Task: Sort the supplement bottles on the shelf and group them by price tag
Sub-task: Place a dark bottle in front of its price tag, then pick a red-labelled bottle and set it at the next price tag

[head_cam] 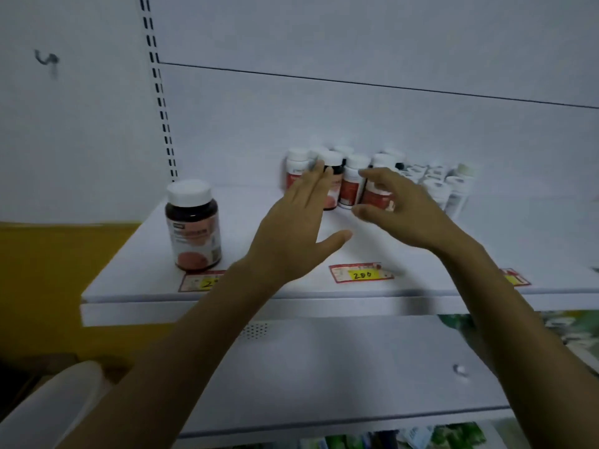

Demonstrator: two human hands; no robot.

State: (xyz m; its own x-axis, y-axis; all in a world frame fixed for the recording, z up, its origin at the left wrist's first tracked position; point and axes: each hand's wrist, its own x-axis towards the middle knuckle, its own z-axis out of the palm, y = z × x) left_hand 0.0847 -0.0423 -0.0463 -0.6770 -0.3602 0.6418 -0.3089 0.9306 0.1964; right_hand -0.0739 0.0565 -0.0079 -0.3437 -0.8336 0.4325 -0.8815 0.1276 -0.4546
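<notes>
Shelf: a white shelf (155, 241) is holding all the bottles.
Big bottle: a dark bottle with a white cap (193, 225) is standing alone, upright, near the left front edge.
Bottle group: a bunch of red-label bottles (351, 183) is standing at the back of the shelf, close together.
White bottles: small white bottles (444, 186) are crowding just to the right of the red ones.
Left hand: the left hand (298, 222) is spread wide and flat, holding nothing, with its fingertips reaching the left bottles of the group.
Right hand: the right hand (398, 209) is curling half open around a red-label bottle; whether it is touching it is too blurry to tell.
Price tags: a red tag with yellow "200" (361, 273) is lying on the front edge between the arms; another tag (201, 281) is sitting below the big bottle, partly hidden.
</notes>
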